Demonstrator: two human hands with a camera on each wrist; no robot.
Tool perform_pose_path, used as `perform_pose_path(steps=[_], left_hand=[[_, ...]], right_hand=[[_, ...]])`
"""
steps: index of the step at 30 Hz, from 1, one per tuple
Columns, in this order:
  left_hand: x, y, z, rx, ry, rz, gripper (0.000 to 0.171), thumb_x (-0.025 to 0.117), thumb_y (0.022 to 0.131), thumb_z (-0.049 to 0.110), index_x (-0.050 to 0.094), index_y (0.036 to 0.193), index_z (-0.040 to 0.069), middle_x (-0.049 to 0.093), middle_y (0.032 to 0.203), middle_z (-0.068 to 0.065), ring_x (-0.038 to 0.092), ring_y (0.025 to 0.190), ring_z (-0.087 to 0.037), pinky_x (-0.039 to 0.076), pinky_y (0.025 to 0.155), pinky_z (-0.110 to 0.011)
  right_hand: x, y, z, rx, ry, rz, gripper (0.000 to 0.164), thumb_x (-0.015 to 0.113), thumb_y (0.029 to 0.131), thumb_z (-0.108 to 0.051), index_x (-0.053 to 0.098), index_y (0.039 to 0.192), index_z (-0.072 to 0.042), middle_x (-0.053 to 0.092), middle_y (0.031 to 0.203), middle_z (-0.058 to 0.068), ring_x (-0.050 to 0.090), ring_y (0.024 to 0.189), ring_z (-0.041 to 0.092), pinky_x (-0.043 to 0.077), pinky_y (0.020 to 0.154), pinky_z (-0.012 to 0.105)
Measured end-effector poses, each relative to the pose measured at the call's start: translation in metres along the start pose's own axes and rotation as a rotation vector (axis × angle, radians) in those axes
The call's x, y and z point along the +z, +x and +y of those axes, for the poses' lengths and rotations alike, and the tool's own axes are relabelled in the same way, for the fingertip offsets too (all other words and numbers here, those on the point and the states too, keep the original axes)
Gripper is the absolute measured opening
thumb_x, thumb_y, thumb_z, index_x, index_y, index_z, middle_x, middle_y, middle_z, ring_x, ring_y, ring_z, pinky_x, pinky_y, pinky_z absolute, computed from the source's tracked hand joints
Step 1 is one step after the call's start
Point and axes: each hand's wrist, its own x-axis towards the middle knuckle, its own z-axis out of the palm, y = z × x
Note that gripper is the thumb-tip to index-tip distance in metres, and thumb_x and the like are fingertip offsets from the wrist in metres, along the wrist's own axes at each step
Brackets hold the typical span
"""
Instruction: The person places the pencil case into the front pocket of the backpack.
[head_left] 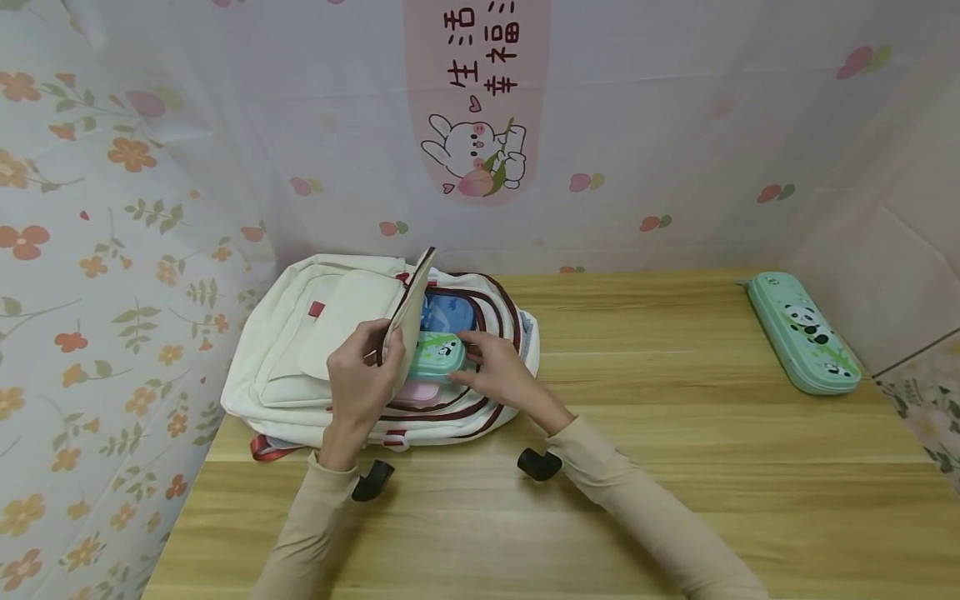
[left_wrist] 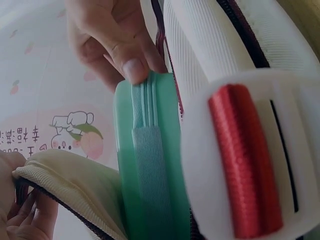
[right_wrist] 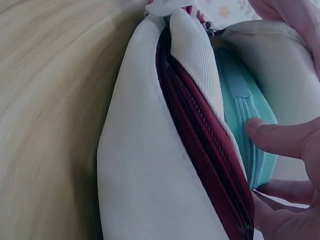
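Mint green and smooth, the case [head_left: 441, 358] in the right hand [head_left: 498, 367] has rounded corners, a small panda print [head_left: 447, 348] on its upward face and a zip [right_wrist: 254, 160] along its side. It sits partly inside the open bag [head_left: 292, 333], its long axis running from the right hand leftward, the far end hidden behind the flap [head_left: 411, 321]. The right hand grips the near end, thumb on the zip side, other fingers bent around the opposite edge; its forearm slants in from the lower right. The left hand [head_left: 363, 367] pinches the flap's edge between thumb and curled fingers, holding it raised; its forearm comes up from below. Left of the right hand, a blue item [head_left: 452, 313] lies just beyond the case and a pink item [head_left: 416, 393] just nearer. Well to the right of both hands, another panda case [head_left: 804, 333] rests on the worktop [head_left: 637, 350].
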Motion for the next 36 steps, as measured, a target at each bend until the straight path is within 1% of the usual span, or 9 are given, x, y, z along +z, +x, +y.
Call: perform_pose_path(steps=[6,11,13,17,21,26,31,36], left_hand=[[0.002,0.0,-0.001,-0.016,-0.018,-0.014,0.012,0.07,0.087,-0.002,0.073,0.098,-0.005,0.076,0.085,-0.017,0.069,0.069,-0.022,0.046,0.063,-0.005],[0.002,-0.001,-0.002,-0.024,-0.004,-0.025,0.012,0.069,0.088,-0.001,0.072,0.098,-0.006,0.075,0.084,-0.017,0.069,0.067,-0.021,0.045,0.062,-0.005],[0.002,-0.002,-0.003,-0.029,0.007,-0.029,0.012,0.069,0.088,0.0,0.072,0.098,-0.006,0.075,0.084,-0.018,0.068,0.066,-0.02,0.044,0.061,-0.005],[0.004,-0.005,-0.005,-0.053,0.021,-0.038,0.013,0.069,0.088,0.001,0.071,0.098,-0.006,0.074,0.082,-0.017,0.064,0.062,-0.017,0.042,0.059,-0.005],[0.005,-0.008,-0.007,-0.07,0.019,-0.041,0.012,0.068,0.086,0.0,0.071,0.096,-0.006,0.073,0.081,-0.017,0.064,0.059,-0.019,0.041,0.058,-0.005],[0.004,-0.01,-0.008,-0.089,0.027,-0.058,0.01,0.067,0.086,-0.001,0.07,0.094,-0.006,0.074,0.081,-0.017,0.068,0.059,-0.025,0.043,0.061,-0.002],[0.005,-0.014,-0.007,-0.116,0.052,-0.082,0.009,0.068,0.086,0.0,0.069,0.093,-0.005,0.073,0.08,-0.016,0.067,0.059,-0.021,0.041,0.059,-0.004],[0.007,-0.015,-0.007,-0.107,0.064,-0.077,0.009,0.067,0.085,0.0,0.069,0.093,-0.005,0.072,0.078,-0.015,0.063,0.056,-0.018,0.04,0.056,-0.005]], right_hand=[[0.009,0.003,-0.002,-0.014,-0.023,0.026,0.062,0.083,0.084,-0.014,0.057,0.136,0.006,0.064,0.134,0.022,0.069,0.114,0.032,0.057,0.095,0.038],[0.015,0.005,-0.005,-0.018,-0.042,0.028,0.062,0.083,0.084,-0.015,0.057,0.136,0.007,0.065,0.13,0.023,0.069,0.112,0.031,0.057,0.093,0.037],[0.016,0.005,-0.005,-0.019,-0.052,0.025,0.062,0.083,0.084,-0.016,0.057,0.136,0.007,0.066,0.129,0.023,0.069,0.112,0.031,0.058,0.093,0.037],[0.013,0.002,-0.004,-0.008,-0.043,0.016,0.062,0.083,0.085,-0.017,0.057,0.137,0.005,0.064,0.132,0.022,0.069,0.114,0.031,0.057,0.095,0.038],[0.006,-0.004,-0.003,-0.031,-0.017,0.017,0.058,0.081,0.086,-0.014,0.058,0.136,0.005,0.063,0.135,0.022,0.068,0.115,0.033,0.057,0.095,0.039],[-0.007,-0.014,0.001,-0.059,-0.008,0.035,0.053,0.077,0.088,-0.012,0.059,0.134,0.008,0.062,0.135,0.024,0.068,0.115,0.037,0.056,0.096,0.04],[-0.023,-0.025,0.011,-0.089,-0.044,0.062,0.048,0.073,0.091,-0.013,0.06,0.131,0.009,0.064,0.13,0.026,0.069,0.111,0.037,0.057,0.094,0.042],[-0.043,-0.036,0.018,-0.061,-0.042,0.096,0.047,0.072,0.091,-0.011,0.06,0.132,0.009,0.064,0.129,0.026,0.067,0.114,0.038,0.056,0.096,0.043]])
